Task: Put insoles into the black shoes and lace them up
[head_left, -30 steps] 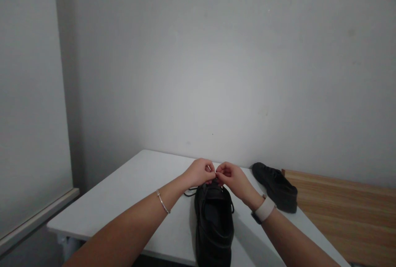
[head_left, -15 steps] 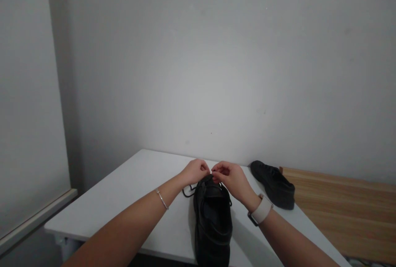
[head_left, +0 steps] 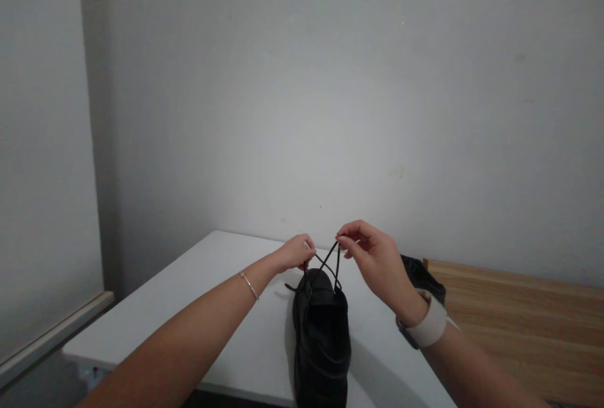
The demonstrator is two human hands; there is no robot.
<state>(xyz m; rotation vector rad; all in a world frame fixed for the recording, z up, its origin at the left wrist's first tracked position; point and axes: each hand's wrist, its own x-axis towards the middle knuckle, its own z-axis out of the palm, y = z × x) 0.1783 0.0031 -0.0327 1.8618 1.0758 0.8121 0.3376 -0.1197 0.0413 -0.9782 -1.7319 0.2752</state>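
A black shoe (head_left: 325, 357) rests upright on the white table, its heel towards me and its toe pointing at the wall. My left hand (head_left: 297, 252) pinches one side of the black shoelace (head_left: 338, 267) just above the shoe's left side. Higher and to the right, my right hand (head_left: 372, 254) grips another stretch of lace between thumb and fingertips. Between the hands the lace strands cross and rise taut from the shoe. A loose lace end pokes out to the left of the shoe.
Behind my right wrist lies a second black shoe (head_left: 423, 277), partly covered by my hand. The white table (head_left: 202, 288) meets a grey wall (head_left: 302, 112) at the back. A wood-grain panel (head_left: 519, 326) stands at the right.
Both hands were close together at the shoe's tongue. They have now parted, the right one rising up and right, and the lace is drawn out above the shoe in crossing strands.
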